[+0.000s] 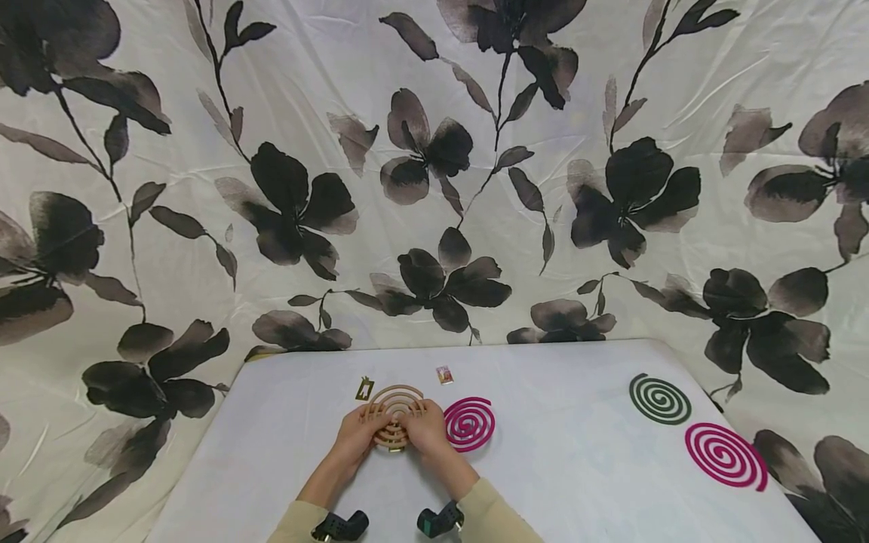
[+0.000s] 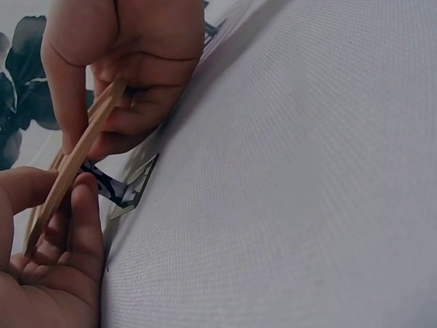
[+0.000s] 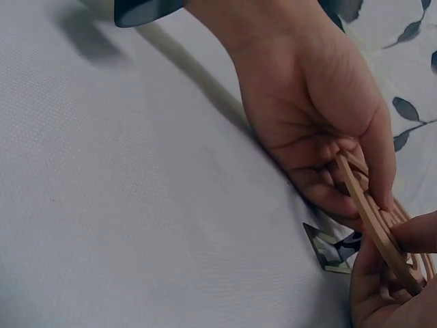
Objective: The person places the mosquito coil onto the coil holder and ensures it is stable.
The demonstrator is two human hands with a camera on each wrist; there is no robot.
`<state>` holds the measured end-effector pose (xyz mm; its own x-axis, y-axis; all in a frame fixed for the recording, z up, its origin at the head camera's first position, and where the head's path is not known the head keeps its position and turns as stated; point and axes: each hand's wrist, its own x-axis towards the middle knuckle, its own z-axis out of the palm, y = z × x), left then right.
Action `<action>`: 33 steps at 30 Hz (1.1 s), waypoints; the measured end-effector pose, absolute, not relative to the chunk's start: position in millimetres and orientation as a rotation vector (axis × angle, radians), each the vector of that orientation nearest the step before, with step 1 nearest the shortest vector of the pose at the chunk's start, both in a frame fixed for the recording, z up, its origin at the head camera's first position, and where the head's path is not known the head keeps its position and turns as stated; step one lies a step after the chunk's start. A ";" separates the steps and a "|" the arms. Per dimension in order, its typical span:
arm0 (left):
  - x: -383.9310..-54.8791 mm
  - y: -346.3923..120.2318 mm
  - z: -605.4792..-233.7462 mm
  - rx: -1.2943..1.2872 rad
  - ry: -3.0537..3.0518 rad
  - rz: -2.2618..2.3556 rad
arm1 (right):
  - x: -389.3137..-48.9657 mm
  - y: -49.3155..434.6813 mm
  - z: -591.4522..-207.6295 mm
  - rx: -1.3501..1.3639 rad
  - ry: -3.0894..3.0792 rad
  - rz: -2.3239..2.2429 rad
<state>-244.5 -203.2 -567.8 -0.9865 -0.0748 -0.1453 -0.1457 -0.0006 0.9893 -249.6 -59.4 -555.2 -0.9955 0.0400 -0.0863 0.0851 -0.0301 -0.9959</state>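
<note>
A tan mosquito coil [image 1: 397, 394] is between my two hands, over the table at the middle left. My left hand [image 1: 354, 436] pinches its left side, thumb on the upper face and fingers beneath. On the opposite side my right hand [image 1: 429, 431] grips the rim the same way. Both wrist views show the coil [image 2: 80, 154] edge-on and tilted. Below it, a small metal coil stand [image 2: 141, 183] sits at the table surface, its dark upright reaching toward the coil's underside. Fingers hide where the upright meets the coil.
A pink coil [image 1: 469, 424] lies just right of my right hand. Beyond my hands are a flat gold metal stand [image 1: 364, 388] and a small red-and-white packet [image 1: 444, 375]. Farther right lie a green coil [image 1: 660, 399] and another pink coil [image 1: 726, 456] near the table's right edge.
</note>
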 end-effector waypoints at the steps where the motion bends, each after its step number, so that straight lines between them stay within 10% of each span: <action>1: -244.5 -203.2 -567.7 -0.244 2.189 2.172 | -249.7 -60.5 -556.0 0.144 2.172 -2.234; 33: -246.7 -202.8 -569.9 -0.277 2.291 2.082 | -243.1 -66.2 -561.4 0.211 2.157 -2.319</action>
